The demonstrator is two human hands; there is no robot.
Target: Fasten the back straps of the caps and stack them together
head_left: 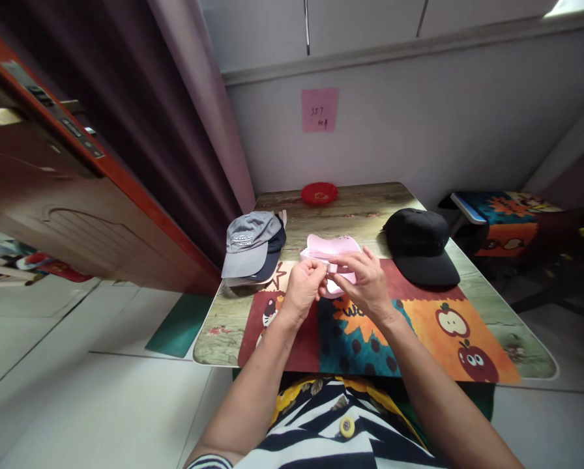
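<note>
A pink cap (332, 245) lies on the patterned mat in front of me, its pale inside partly showing between my hands. My left hand (306, 286) is closed in a pinch at the near edge of the cap, on its back strap. From the other side, the thumb and fingers of my right hand (363, 277) pinch the same strap, close to the left fingertips. The fingers cover most of the strap and any buckle on it.
At the table's left are stacked caps, a grey one (250, 238) on top and a navy one (275, 251) below. A black cap (419, 241) sits on the right. A red dish (320, 193) stands at the back. The colourful mat (433, 339) overlaps the table's near edge.
</note>
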